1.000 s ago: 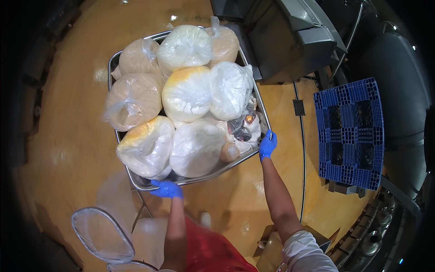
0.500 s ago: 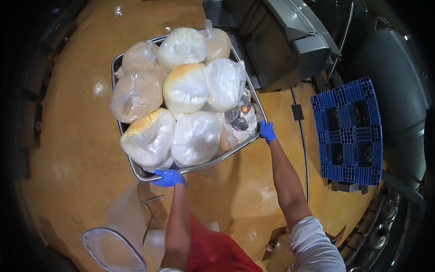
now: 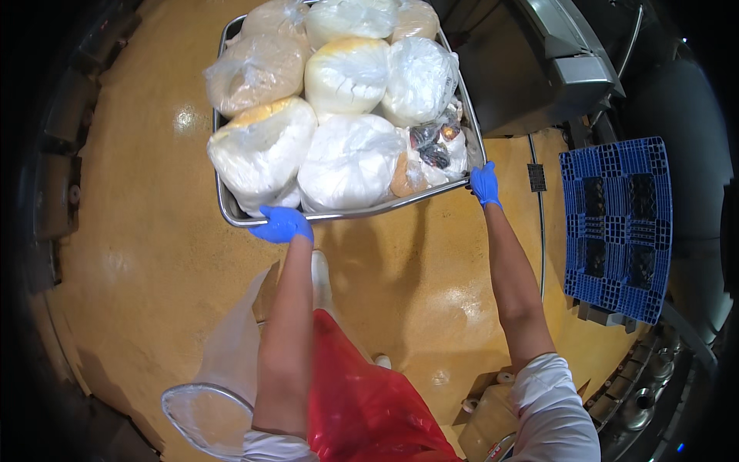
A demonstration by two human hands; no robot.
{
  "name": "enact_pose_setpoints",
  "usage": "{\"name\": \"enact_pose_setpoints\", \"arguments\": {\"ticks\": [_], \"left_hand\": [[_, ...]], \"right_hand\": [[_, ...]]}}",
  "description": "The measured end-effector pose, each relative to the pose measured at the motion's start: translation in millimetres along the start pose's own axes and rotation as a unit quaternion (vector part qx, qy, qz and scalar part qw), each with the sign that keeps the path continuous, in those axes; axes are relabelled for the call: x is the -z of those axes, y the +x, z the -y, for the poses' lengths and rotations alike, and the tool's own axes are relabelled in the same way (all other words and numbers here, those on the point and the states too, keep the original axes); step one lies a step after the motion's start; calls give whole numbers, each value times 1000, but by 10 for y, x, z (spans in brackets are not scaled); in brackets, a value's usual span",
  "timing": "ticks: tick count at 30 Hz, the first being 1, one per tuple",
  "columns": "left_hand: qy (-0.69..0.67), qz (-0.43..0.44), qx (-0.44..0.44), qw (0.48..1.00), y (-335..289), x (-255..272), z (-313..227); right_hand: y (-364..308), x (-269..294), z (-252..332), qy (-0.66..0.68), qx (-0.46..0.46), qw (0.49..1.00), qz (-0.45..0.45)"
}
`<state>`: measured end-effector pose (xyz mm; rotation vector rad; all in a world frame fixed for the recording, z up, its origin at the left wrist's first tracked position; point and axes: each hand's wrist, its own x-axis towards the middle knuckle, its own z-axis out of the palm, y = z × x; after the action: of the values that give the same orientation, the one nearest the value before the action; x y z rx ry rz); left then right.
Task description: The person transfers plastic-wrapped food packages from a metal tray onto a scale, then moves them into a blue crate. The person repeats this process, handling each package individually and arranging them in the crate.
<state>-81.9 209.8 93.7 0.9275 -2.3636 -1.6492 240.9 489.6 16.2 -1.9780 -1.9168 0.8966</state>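
Steel bin against gloved fingers

My left hand and right hand are both plain bright blue. Silver-grey is the tub; in it I see a plain white bag, a tan bag and a whitish bag tinged yellow-orange along its top. My apron is glossy red, my sleeve white. The floor is mottled amber, the pallet blue in a grid pattern.
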Motion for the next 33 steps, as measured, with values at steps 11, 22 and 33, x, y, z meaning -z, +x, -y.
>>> {"name": "enact_pose_setpoints", "arguments": {"ticks": [11,22,33], "left_hand": [[11,261,-94,961,1859,-2057,-712],[202,504,-193,817,3098,245,-481],[463,-180,-193,846,2358,5418,-545]], "right_hand": [[-476,-1209,1186,269,-81,959,33],[-3541,-427,1268,-15,27,888,459],[-4161,878,-413,22,-140,862,486]]}}
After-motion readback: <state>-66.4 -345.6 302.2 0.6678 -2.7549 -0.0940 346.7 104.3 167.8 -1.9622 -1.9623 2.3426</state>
